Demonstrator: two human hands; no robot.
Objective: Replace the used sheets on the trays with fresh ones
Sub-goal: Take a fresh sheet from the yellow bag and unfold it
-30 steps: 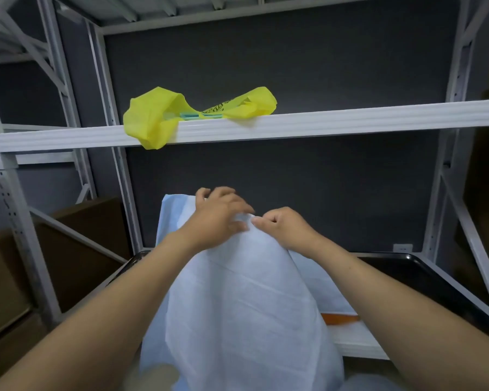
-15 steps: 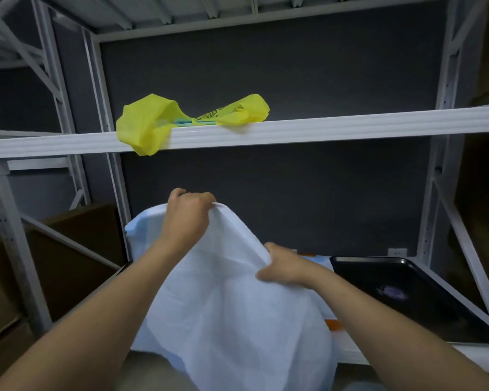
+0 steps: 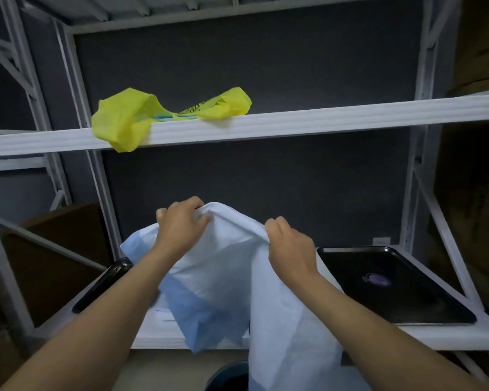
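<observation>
Both hands, left (image 3: 181, 224) and right (image 3: 290, 246), pinch the top edge of a pale sheet (image 3: 226, 266), lifted above the shelf between 2 trays, apparently to shake it open.

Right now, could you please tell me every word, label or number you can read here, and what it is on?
Nothing here is legible.
Yellow bag: dark print, too blurred to read.
Black tray: round purple mark, too blurred.
White tag behind the tray: too small.
</observation>
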